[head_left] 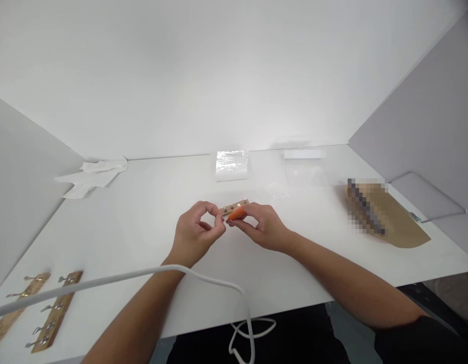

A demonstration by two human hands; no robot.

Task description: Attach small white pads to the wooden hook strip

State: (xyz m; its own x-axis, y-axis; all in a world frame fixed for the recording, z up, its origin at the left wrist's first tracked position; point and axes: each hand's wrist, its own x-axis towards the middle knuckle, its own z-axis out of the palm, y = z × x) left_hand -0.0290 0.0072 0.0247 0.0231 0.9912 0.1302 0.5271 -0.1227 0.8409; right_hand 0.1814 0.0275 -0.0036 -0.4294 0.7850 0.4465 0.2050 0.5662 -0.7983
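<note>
The tapered piece [236,213] is bright orange, and just behind it the strip [228,208] is light wood brown. Well behind the tapered piece, the wrapped pack [232,167] is whitish with glossy streaks. Behind and right of it, the sheet [276,190] bears a white grid pattern. Far right of it, the wide sheet [403,217] is tan. Far left of it, the two rails [65,302] are brown, one with silvery hooks [48,308], one with gold-toned.

Small wooden strip [235,206], metallic knobs [231,207], glossy plastic-wrapped packet [232,165], matt tabletop [150,207]
</note>
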